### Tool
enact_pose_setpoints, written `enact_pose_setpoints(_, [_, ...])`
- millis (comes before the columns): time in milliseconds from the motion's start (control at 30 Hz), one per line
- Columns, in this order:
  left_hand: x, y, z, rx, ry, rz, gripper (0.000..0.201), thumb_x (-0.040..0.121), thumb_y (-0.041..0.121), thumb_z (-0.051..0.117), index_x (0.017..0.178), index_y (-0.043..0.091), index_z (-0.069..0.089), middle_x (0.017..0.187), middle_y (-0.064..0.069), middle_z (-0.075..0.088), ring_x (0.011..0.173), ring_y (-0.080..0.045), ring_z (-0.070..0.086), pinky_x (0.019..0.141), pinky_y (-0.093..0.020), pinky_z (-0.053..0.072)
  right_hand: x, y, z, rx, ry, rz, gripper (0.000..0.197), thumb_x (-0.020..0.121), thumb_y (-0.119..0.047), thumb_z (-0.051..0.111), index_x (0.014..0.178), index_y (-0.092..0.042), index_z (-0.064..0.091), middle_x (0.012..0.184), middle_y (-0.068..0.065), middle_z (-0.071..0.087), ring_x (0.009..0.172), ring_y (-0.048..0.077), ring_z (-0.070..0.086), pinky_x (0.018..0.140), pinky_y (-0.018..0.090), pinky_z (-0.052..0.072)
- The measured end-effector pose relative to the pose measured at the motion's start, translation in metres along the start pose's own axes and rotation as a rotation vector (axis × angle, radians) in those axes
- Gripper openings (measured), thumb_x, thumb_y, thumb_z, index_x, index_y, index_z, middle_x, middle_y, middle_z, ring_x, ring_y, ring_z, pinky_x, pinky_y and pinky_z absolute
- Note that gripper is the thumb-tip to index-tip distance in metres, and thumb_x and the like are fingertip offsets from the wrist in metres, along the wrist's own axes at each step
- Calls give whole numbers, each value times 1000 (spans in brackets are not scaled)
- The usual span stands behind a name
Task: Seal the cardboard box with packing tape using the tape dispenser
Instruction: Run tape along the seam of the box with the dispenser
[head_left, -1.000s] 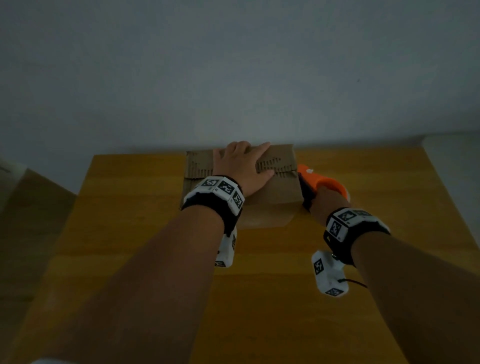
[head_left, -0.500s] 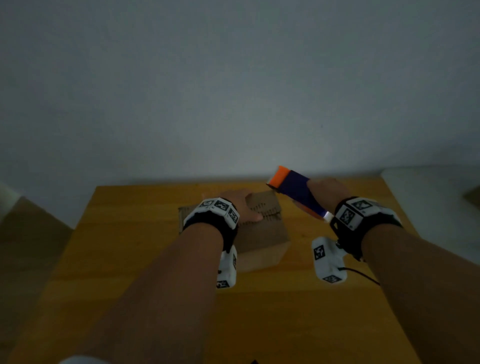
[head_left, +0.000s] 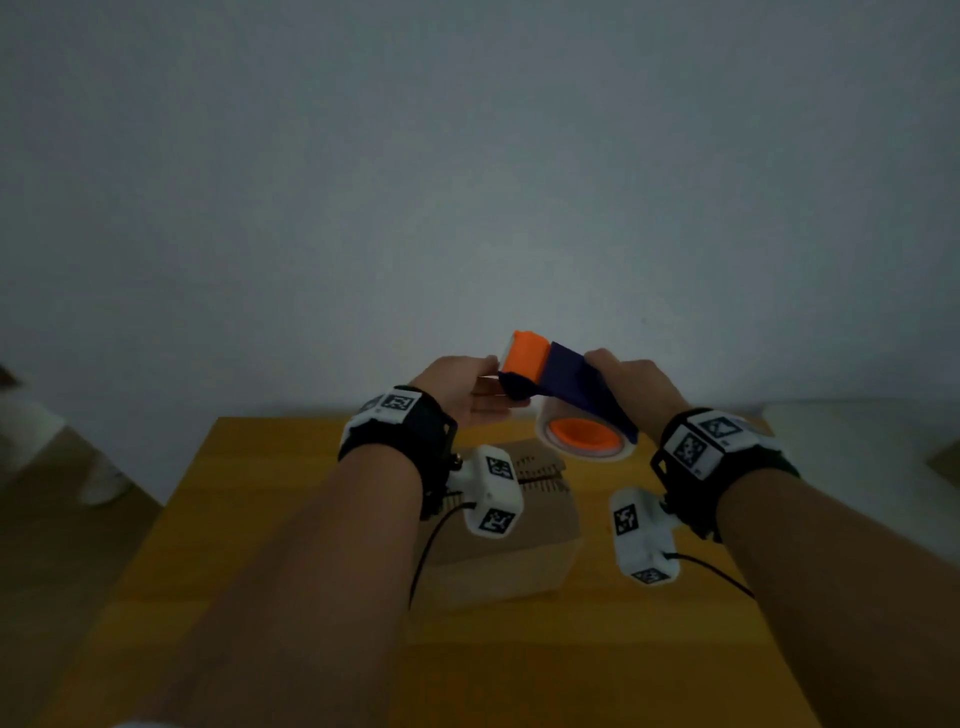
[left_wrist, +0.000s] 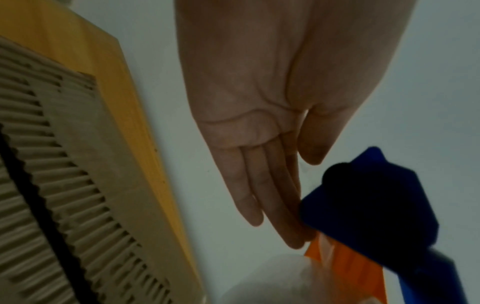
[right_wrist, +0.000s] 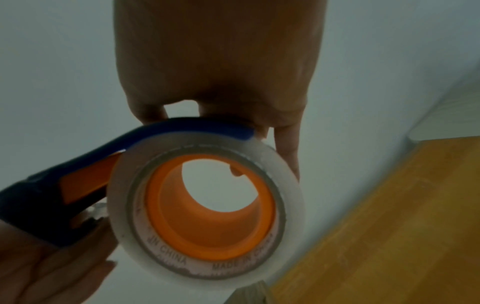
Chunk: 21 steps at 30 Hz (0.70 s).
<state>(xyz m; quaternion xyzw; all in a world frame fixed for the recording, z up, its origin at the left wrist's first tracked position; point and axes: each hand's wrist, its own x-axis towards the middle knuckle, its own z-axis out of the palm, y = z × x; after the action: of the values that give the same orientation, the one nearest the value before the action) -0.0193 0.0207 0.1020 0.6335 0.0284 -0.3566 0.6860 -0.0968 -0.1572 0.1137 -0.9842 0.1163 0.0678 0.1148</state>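
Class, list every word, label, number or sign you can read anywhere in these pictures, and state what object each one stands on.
"MADE IN CH..." (cut off): on the cardboard core ring of the clear packing tape roll, right wrist view.
"...IN CHINA": same ring, a repeat of the phrase.
Smaller print under those words: too blurred to read.
Black-and-white square marker patterns on the white wrist camera mounts: coded signs, not words.
Brown corrugated cardboard box: no print visible.

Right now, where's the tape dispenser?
In the head view, the tape dispenser is held up between both hands, above the cardboard box on the wooden table.
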Motion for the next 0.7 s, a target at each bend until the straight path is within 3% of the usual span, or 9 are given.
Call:
enact_pose_setpoints(100, [-2, 4, -6, -89, -12, 7, 34, 100, 20, 41, 126, -1, 49, 117, -23, 61, 102, -32, 61, 81, -38, 51, 3, -3, 1, 38, 4, -6, 50, 96, -19, 47, 142, -7, 30, 120, 26, 59, 106, 38, 60, 88, 41, 46])
enact_pose_setpoints(233, [-4, 8, -10, -78, -14, 19, 40, 96, 31, 50, 122, 1, 53, 116, -22, 63, 94, -27, 64, 72, -32, 54, 3, -9, 0, 199, 9, 27, 48, 98, -19, 43, 143, -9, 30, 124, 27, 56, 109, 38, 58, 93, 42, 47])
enact_pose_setpoints(300, [-3, 7, -11, -40, 9, 32, 38, 96, 28, 51, 120, -1, 56, 116, -21, 63, 91, -24, 64, 71, -30, 54, 3, -10, 1, 304, 16, 47, 46, 98, -21, 44, 141, -10, 33, 125, 27, 55, 109, 38, 57, 93, 41, 47])
enact_pose_setpoints(367, [-3, 6, -13, -22, 37, 31, 25, 96, 19, 51, 109, 0, 60, 115, -20, 63, 87, -23, 64, 72, -29, 54, 4, -12, -1, 420, 41, 108, 33, 97, -30, 46, 123, -10, 49, 122, 29, 57, 109, 40, 58, 86, 36, 46])
enact_pose_setpoints(433, [-4, 5, -14, 0, 50, 29, 17, 95, 12, 51, 101, 0, 62, 108, -18, 65, 84, -22, 65, 73, -29, 54, 6, -14, -1, 673, 74, 221, 39, 93, -44, 46, 97, -7, 57, 119, 29, 60, 105, 41, 59, 78, 31, 40])
enact_pose_setpoints(500, [-5, 7, -15, 57, 74, 40, 13, 94, 9, 53, 98, 1, 62, 97, -15, 68, 80, -20, 66, 70, -28, 57, 10, -14, 0, 750, 70, 255, 50, 91, -49, 47, 97, -2, 63, 111, 29, 62, 87, 33, 56, 76, 30, 37])
enact_pose_setpoints(567, [-4, 10, -15, 110, 112, 54, 11, 93, 8, 53, 88, 4, 61, 87, -13, 67, 75, -20, 65, 65, -27, 57, 10, -16, 1, 732, 60, 233, 48, 91, -49, 46, 91, -4, 61, 94, 24, 59, 81, 24, 50, 74, 31, 37])
enact_pose_setpoints(633, [-4, 12, -15, 142, 151, 62, 13, 92, 7, 53, 81, 6, 59, 84, -14, 66, 72, -20, 64, 63, -27, 56, 10, -20, 1, 679, 75, 201, 46, 93, -48, 43, 81, -6, 57, 84, 17, 57, 72, 25, 51, 66, 31, 37])
enact_pose_setpoints(700, [-3, 13, -16, 127, 156, 59, 8, 91, 8, 53, 86, 6, 59, 86, -14, 65, 73, -21, 63, 63, -28, 55, 11, -21, 2, 661, 97, 173, 49, 93, -48, 42, 75, -5, 56, 80, 16, 58, 65, 26, 51, 58, 31, 35])
